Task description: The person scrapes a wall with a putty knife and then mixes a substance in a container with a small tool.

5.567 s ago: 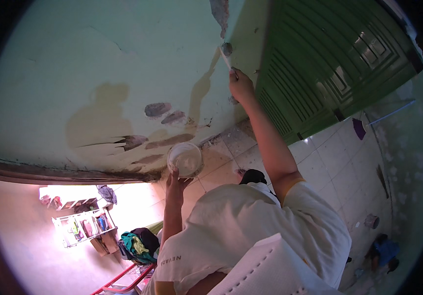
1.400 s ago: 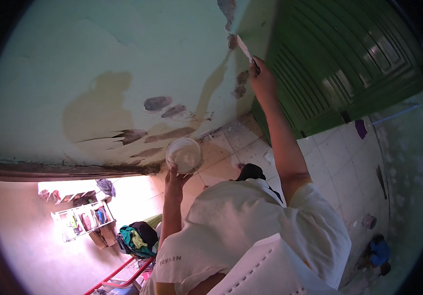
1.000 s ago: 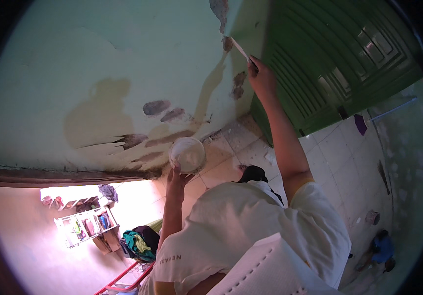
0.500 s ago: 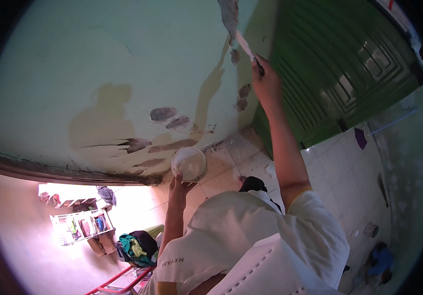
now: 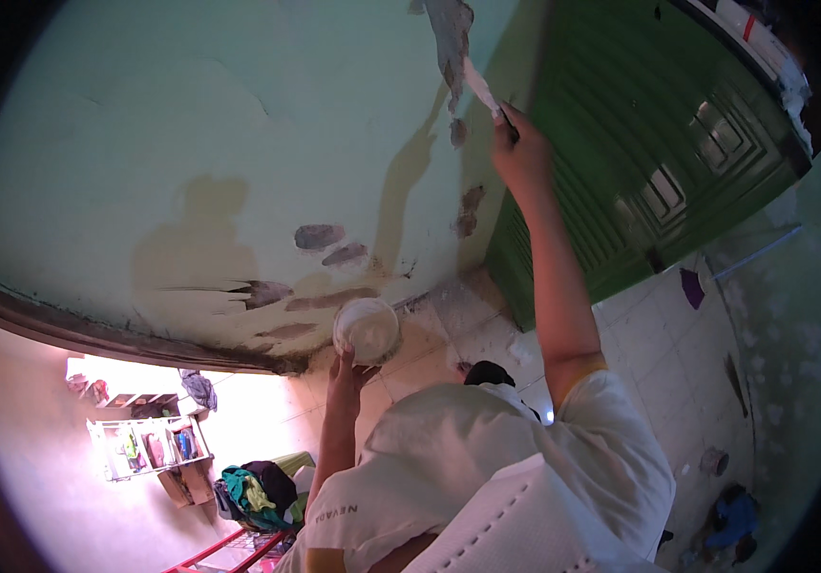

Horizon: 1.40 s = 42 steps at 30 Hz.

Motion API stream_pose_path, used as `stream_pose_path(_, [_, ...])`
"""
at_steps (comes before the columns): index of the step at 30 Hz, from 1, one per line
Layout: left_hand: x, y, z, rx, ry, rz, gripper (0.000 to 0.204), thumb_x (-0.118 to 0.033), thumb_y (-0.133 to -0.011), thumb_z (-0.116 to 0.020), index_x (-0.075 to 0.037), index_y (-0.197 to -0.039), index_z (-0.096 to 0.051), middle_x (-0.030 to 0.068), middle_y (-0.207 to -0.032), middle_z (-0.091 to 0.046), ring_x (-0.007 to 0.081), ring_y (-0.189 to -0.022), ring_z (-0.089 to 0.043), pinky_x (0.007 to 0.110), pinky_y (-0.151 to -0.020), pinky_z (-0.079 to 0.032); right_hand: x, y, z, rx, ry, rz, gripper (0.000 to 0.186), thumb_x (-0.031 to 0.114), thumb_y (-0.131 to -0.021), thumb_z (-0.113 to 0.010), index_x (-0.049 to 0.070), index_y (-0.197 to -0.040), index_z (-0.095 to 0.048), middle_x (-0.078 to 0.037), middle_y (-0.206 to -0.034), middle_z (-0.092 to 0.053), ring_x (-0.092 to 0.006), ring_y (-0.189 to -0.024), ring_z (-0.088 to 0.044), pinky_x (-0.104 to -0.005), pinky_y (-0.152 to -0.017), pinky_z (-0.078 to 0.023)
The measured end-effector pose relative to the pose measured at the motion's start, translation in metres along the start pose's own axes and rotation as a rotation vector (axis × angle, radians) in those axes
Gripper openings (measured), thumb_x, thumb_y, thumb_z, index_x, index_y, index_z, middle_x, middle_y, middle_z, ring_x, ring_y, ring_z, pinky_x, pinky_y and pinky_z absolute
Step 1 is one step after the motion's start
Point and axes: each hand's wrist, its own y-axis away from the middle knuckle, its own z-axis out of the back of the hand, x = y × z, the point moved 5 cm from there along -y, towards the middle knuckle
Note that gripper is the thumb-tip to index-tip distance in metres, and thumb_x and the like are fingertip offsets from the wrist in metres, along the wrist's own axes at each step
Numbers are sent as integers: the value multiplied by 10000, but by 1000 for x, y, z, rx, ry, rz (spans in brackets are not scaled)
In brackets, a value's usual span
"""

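The scraper [image 5: 480, 88] is up against the green wall [image 5: 143, 124], its tip at the right edge of the upper grey patch [image 5: 451, 43], near the corner where the wall meets the dark green door [image 5: 621, 162]; whether the tip touches or hangs just off cannot be told. The right hand [image 5: 523, 145] is closed round the scraper's dark handle, leaving the long pale blade free. The tool looks light, and its thin blade is probably stiff with a little spring, so the handle is the place to hold it; gripping nearer the blade would likely steady the tip but dirty the fingers.

The white tub [image 5: 389, 346] is in the left hand [image 5: 346, 376], out from the wall's lower edge and above the tiled floor [image 5: 640, 315]. The thumb lies at the near side of the rim, with the other fingers spread beneath; their full contact is hidden. The pale paste [image 5: 365, 320] inside looks soft and thick, so the tub is likely heavier than its thin wall suggests, and slippery if smeared. Support from below, with the thumb on the rim, suits it best.
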Motion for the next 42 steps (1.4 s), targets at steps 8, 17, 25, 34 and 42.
stream_pose_path(8, [3,-4,4,-9,-5,12,658,-457,-956,-584,18,-1376,-409,183,-1276,-547,293,-1123,-603,416,-915,-540,0,-12,-8,11,139,10,355,260,-983,-537,67,-1275,-601,-209,-1033,-677,-299,-944,-679,-359,-824,-517])
stream_pose_path(17, [2,-1,13,-52,3,-21,644,-440,-963,-577,30,-1372,-415,183,-1256,-560,299,-1108,-610,416,-911,-545,68,-12,6,-69,105,167,376,206,-970,-491,70,-1314,-559,-195,-1099,-643,-359,-961,-647,-430,-828,-520])
stream_pose_path(25, [-6,4,14,-81,26,-35,661,-453,-958,-580,25,-1381,-407,182,-1278,-546,302,-1116,-604,413,-913,-545,82,-16,-7,-105,102,229,364,195,-963,-506,60,-1294,-575,-193,-998,-643,-342,-886,-648,-438,-782,-519])
stream_pose_path(34, [-10,5,15,-75,13,-39,647,-449,-959,-580,24,-1371,-420,181,-1256,-563,296,-1101,-615,409,-913,-547,82,-21,-15,133,-400,8,320,198,-950,-569,31,-1216,-632,-92,-764,-649,-148,-645,-591,-318,-638,-496])
stream_pose_path(42, [-6,-1,17,-49,9,-28,640,-445,-967,-566,16,-1383,-409,172,-1265,-560,294,-1110,-611,415,-918,-540,35,-45,2,222,-749,-277,286,196,-972,-563,69,-1219,-632,-29,-739,-612,-54,-437,-412,-225,-375,-263])
